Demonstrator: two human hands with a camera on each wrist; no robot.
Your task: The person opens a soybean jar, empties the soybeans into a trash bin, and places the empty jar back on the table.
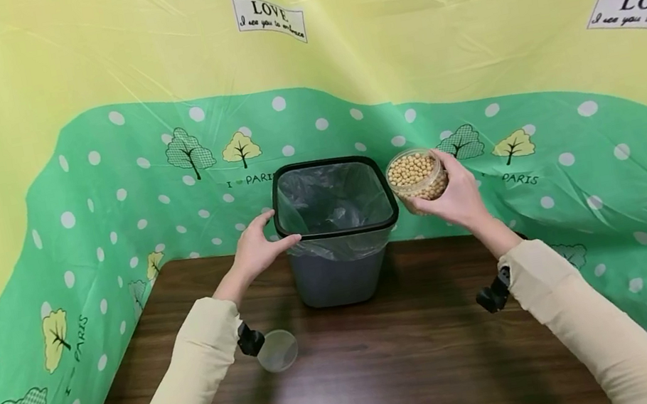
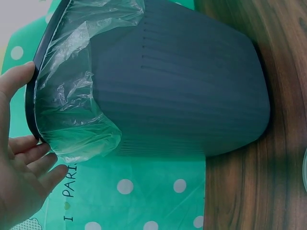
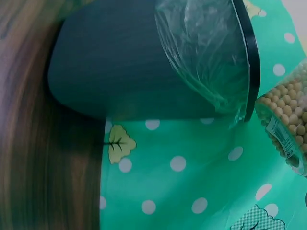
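A dark grey trash bin (image 1: 341,274) with a black rim stands upright on the table. A clear plastic bag (image 2: 79,96) lines it and folds over the outside. My left hand (image 1: 256,246) touches the rim at its left side, thumb and fingers spread apart along the edge. To the right of the bin, my right hand (image 1: 457,196) grips a clear, lidless jar (image 3: 288,120) of round beige beans, possibly soybeans. Raised beside the rim, the jar tilts towards the bin, its beans still inside. In the right wrist view the right hand is out of sight.
A clear round lid (image 1: 277,351) lies flat on the dark wooden table (image 1: 368,382), near the left wrist. Behind and beside the table hangs a green and yellow printed cloth (image 1: 116,166), close to the bin's back.
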